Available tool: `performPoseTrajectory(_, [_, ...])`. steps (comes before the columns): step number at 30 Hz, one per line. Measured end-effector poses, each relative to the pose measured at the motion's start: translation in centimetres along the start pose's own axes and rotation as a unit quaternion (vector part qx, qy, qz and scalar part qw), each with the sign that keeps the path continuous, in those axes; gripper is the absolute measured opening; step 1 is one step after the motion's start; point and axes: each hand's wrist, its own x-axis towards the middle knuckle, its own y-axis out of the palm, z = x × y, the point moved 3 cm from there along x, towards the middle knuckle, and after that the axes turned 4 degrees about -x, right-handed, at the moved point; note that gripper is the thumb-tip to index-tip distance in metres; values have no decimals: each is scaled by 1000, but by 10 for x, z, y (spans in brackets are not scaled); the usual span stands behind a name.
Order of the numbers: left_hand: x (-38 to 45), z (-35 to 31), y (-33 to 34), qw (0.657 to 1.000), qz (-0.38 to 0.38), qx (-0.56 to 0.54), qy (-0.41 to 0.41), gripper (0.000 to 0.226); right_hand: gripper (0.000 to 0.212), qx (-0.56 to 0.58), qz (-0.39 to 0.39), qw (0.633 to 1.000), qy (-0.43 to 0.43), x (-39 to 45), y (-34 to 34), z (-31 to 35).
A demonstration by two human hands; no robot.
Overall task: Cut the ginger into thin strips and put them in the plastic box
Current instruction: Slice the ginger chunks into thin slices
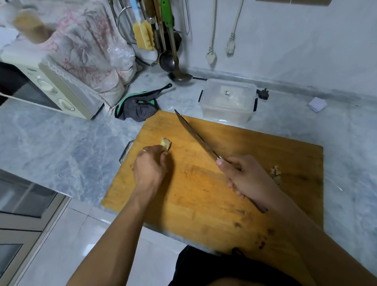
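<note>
Your left hand point(148, 165) pinched the ginger point(166, 144) against the cutting board point(213, 194), fingers curled over it. That piece looked small, firm and likely slippery, so it wanted holding low, fingertips tucked. Your right hand point(246, 175) was wrapped round the knife point(197, 137), raised clear. The plastic box point(228, 100) stood closed beyond the board.

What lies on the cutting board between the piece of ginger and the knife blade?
Nothing: in the head view only bare cutting board separates the ginger, held by the left hand, from the knife in the right hand.
</note>
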Motion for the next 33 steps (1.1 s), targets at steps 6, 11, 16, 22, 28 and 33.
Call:
performPoseTrajectory(6, [30,-16,19,995,68,-20,-69,39,37,2,5,1000,13,-5,-6,-2])
performPoseTrajectory(11, [19,-17,17,952,27,-252,-171,31,30,13,-6,1000,26,-10,-8,-8])
performPoseTrajectory(16, [-22,-23,35,895,77,-393,-195,29,34,24,-8,998,54,-14,-2,-19])
performPoseTrajectory(22, [-62,-27,60,939,88,-299,-145,21,33,27,21,995,98,-23,7,-33])
performPoseTrajectory(28, [-59,-28,64,906,44,-318,-276,9,26,25,65,989,134,-29,6,-35])
performPoseTrajectory(33, [-61,-34,69,847,21,-394,-356,12,47,-26,75,988,133,-29,6,-28])
